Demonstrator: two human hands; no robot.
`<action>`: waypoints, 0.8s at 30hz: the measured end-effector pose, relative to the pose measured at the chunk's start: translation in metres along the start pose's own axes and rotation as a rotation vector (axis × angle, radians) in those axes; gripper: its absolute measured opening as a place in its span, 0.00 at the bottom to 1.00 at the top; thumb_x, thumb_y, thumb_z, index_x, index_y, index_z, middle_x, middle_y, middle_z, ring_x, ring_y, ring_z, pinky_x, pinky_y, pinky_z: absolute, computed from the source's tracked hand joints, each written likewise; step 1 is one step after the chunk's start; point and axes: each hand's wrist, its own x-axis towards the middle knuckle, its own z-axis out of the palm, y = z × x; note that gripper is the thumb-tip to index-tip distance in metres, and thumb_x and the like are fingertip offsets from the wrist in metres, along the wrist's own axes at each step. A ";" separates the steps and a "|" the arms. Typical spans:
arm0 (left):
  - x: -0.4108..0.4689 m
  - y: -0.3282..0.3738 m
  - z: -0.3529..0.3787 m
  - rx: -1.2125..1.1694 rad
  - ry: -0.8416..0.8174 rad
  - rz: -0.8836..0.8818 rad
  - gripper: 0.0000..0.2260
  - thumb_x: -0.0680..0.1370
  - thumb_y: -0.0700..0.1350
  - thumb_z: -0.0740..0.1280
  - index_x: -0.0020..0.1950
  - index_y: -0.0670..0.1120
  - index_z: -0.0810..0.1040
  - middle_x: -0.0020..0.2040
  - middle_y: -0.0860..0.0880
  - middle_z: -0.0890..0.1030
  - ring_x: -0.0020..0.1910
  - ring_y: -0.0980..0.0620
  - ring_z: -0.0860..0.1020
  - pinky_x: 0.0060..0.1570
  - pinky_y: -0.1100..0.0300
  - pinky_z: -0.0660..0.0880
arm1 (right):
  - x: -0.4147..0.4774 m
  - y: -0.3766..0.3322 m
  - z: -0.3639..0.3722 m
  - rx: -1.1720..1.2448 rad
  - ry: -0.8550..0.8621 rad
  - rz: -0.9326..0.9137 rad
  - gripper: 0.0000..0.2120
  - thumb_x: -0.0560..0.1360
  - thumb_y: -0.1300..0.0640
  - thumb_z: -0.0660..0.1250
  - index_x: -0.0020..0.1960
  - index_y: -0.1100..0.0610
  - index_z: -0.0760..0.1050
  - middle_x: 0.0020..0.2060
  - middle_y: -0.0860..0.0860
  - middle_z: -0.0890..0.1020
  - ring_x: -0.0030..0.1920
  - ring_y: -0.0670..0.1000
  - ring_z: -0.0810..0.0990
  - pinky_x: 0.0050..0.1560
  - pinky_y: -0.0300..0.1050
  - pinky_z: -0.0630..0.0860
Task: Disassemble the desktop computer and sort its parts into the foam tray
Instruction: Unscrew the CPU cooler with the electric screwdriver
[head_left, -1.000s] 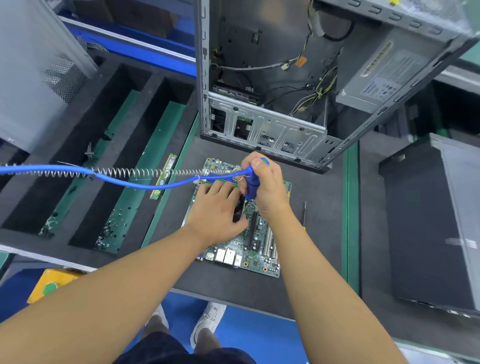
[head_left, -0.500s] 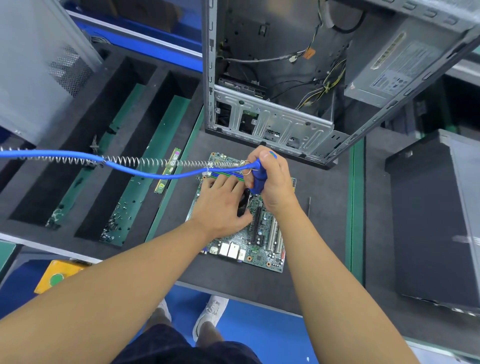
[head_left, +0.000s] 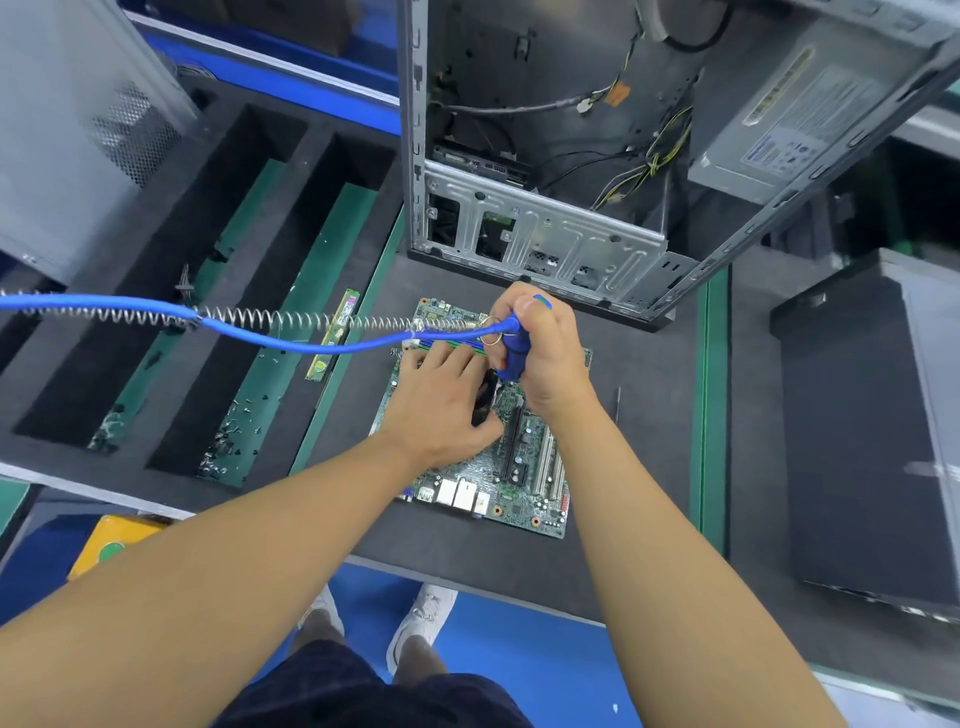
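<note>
Dark foam tray (head_left: 311, 130) fills your worktop's left side, with a memory stick (head_left: 340, 332) on its right rim. Near the front edge, your left hand (head_left: 441, 410) lies flat, fingers straight, on the motherboard (head_left: 519, 483). Your right hand (head_left: 545, 358) is clamped round a blue screwdriver (head_left: 511, 358) above it. The open case (head_left: 545, 244) stands behind.

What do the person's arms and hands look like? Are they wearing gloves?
No gloves. The left hand and right hand are bare, with no rings or watch showing. The left forearm and right forearm are bare too, no sleeves in view.
</note>
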 end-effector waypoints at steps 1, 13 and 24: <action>0.000 0.000 0.000 -0.003 -0.001 -0.002 0.15 0.68 0.59 0.61 0.47 0.50 0.73 0.45 0.54 0.74 0.48 0.48 0.70 0.51 0.49 0.67 | -0.001 0.000 0.000 0.005 0.005 -0.003 0.15 0.69 0.49 0.59 0.37 0.62 0.68 0.26 0.64 0.65 0.24 0.52 0.65 0.30 0.42 0.63; 0.001 0.001 0.003 0.039 -0.010 0.007 0.17 0.69 0.59 0.60 0.50 0.50 0.73 0.46 0.54 0.74 0.48 0.47 0.70 0.51 0.48 0.68 | -0.001 0.007 0.000 0.053 0.028 -0.006 0.17 0.73 0.45 0.61 0.38 0.59 0.70 0.26 0.67 0.63 0.25 0.52 0.65 0.30 0.44 0.61; 0.001 0.000 0.005 0.036 0.035 0.010 0.15 0.68 0.58 0.61 0.46 0.49 0.71 0.44 0.53 0.73 0.46 0.47 0.70 0.49 0.48 0.68 | 0.002 0.015 -0.007 0.136 0.035 -0.026 0.13 0.71 0.48 0.62 0.35 0.57 0.71 0.27 0.58 0.67 0.24 0.52 0.65 0.31 0.48 0.60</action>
